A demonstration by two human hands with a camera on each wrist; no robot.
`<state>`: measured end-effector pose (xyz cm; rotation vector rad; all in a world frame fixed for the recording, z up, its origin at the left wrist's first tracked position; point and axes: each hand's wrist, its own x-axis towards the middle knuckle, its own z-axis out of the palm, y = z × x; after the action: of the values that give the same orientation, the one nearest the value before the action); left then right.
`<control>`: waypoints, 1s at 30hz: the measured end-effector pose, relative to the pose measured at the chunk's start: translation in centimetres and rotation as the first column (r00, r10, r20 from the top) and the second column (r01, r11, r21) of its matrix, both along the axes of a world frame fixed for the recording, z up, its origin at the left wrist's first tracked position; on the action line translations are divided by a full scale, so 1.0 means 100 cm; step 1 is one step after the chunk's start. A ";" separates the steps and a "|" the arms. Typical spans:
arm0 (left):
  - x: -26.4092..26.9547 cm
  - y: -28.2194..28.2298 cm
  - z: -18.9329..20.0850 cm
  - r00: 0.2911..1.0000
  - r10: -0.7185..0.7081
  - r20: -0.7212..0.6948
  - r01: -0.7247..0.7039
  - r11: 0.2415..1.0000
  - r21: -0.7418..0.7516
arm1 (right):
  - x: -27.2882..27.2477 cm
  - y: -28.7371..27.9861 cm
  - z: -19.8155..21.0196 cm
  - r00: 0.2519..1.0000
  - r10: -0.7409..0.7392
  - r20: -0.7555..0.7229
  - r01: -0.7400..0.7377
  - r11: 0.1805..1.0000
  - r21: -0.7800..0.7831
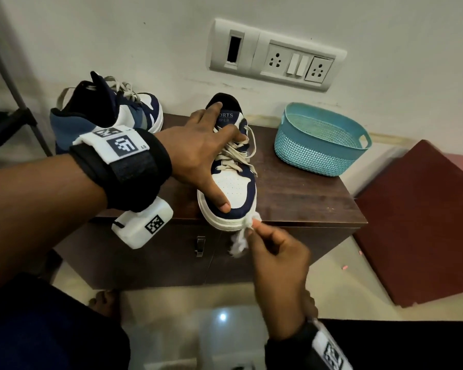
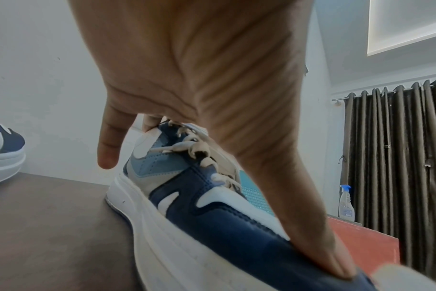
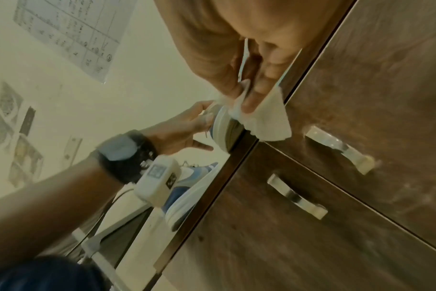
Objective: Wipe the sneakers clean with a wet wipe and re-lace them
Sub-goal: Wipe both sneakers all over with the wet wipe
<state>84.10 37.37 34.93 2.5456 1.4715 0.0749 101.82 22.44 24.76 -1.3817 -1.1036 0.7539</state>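
The left hand [image 1: 198, 153] spreads flat over a light, firm sneaker [image 1: 230, 182], steadying it, while just below its thumb the right hand [image 1: 275, 260] pinches a limp wet wipe [image 1: 241, 236] against the toe's rim.

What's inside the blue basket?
The blue basket looks empty as far as the head view shows: only its mesh floor and walls. The near wall hides the bottom corner closest to us, so something small could sit there.
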 end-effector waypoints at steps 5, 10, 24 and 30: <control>-0.002 -0.002 0.002 1.000 -0.001 -0.008 0.001 1.000 -0.010 | -0.001 -0.006 -0.010 0.989 -0.053 0.140 0.013 0.961 0.277; -0.004 -0.003 0.003 1.000 -0.005 -0.011 0.005 1.000 0.004 | -0.012 0.011 -0.018 0.891 -0.144 0.430 -0.077 0.887 0.455; -0.003 -0.002 -0.001 1.000 0.021 0.006 -0.021 0.999 -0.026 | 0.035 0.011 -0.026 0.777 -0.111 0.619 -0.151 0.923 0.355; -0.007 -0.001 0.001 0.989 0.006 0.145 0.001 0.999 -0.044 | 0.052 0.019 -0.005 0.983 -0.178 0.047 0.158 0.948 0.276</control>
<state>83.39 37.22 35.01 2.4468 1.4060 0.2214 106.99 24.31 24.25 -1.2569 -1.0846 0.4149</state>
